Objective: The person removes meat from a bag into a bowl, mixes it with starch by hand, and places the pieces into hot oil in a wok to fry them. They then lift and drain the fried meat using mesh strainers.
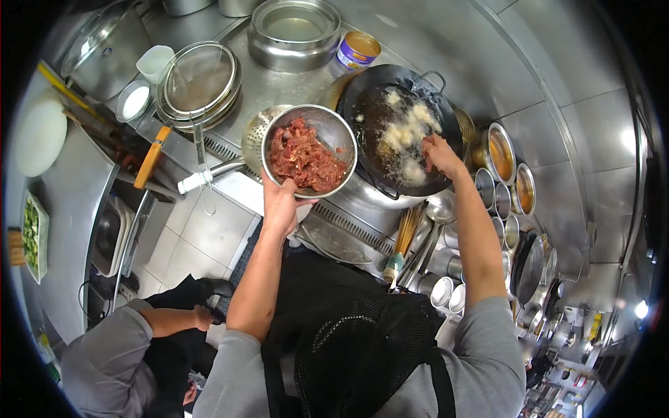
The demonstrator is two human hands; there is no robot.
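Observation:
My left hand grips the rim and underside of a steel bowl, tilted toward me, with the thumb on its near edge. Raw sliced meat fills much of the bowl. Just right of it, a black wok holds dark oil in which pale, foaming pieces are frying. Over the wok's right side is my right hand, fingers pinched together and pointing down. A reddish bit that looks like raw meat shows at its fingertips, partly hidden by the fingers.
A perforated ladle lies behind the bowl, beside a stack of strainers. A big steel pot and an open can stand behind the wok. Pots of orange liquid line the right. A co-worker is at lower left.

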